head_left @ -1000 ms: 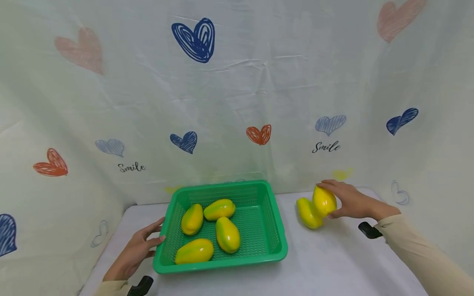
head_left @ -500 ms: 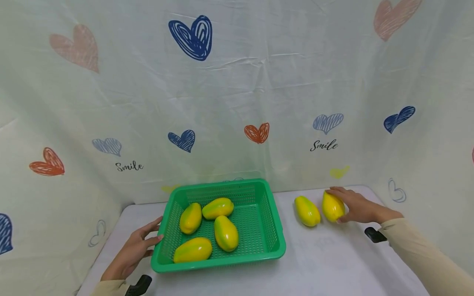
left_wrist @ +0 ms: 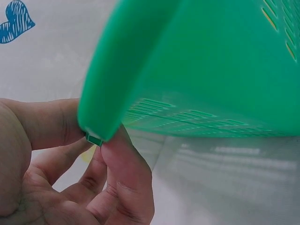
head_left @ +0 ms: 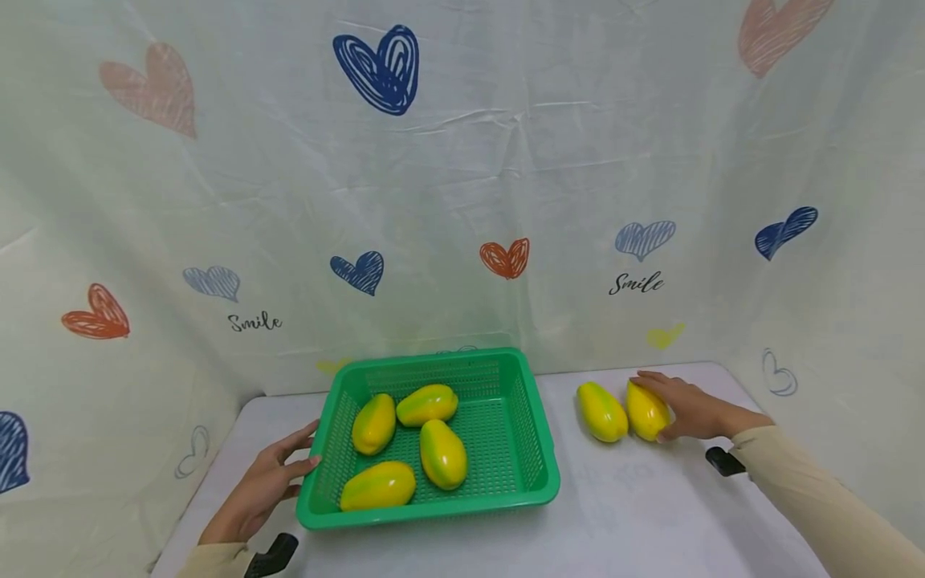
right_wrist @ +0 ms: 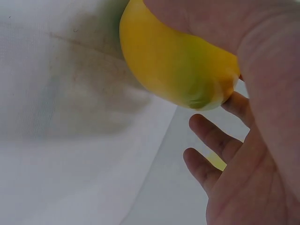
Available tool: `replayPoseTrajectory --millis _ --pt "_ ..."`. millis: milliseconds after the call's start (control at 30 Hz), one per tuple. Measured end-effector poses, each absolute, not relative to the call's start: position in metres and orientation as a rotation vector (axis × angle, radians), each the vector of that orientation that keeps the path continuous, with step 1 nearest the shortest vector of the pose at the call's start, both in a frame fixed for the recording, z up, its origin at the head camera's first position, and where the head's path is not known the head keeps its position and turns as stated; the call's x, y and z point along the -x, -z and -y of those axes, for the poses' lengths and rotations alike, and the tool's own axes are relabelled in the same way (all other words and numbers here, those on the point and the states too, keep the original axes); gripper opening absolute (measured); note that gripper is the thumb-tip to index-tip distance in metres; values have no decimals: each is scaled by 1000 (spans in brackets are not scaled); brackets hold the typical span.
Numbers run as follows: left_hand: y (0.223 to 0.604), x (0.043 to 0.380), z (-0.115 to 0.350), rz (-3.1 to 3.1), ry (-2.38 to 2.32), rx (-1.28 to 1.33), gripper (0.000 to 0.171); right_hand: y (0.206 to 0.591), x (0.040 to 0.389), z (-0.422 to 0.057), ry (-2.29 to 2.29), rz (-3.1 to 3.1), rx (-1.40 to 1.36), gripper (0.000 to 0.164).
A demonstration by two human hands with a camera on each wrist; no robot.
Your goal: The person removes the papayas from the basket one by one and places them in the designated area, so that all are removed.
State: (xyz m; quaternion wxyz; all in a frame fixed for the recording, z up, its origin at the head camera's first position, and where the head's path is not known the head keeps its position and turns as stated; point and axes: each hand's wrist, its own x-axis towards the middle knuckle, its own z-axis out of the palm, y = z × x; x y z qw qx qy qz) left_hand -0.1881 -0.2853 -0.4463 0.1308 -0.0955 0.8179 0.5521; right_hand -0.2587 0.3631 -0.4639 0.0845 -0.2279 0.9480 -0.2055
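A yellow fruit [head_left: 645, 409] with a greenish patch is to the right of the green basket [head_left: 433, 516], held in a person's right hand [head_left: 692, 406]. The thumb lies along the fruit's near side and fingers reach its far end; the grip is only as wide as the fruit, and the wrist view shows two fingers stretched out clear of it. Whether the fruit rests on the cloth is hard to tell. A second fruit [head_left: 602, 412] lies just beside it, nearer the basket.

At the basket's left side, the left hand [head_left: 262, 486] pinches the rim between thumb and fingers, barely parted. Inside the basket lie four more: a back-left fruit [head_left: 374, 424], a back-middle fruit [head_left: 427, 405], a central fruit [head_left: 443, 455] and a front-left fruit [head_left: 378, 486].

Under the basket is a white-covered table [head_left: 614, 510]. Behind the basket hangs a pale curtain [head_left: 448, 177] printed with red, blue and yellow hearts and the word "Smile".
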Motion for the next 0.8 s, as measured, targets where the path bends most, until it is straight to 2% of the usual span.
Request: replayPoseTrajectory --millis 800 --pt "447 188 285 -2364 -1625 286 71 461 261 -356 621 -2767 650 96"
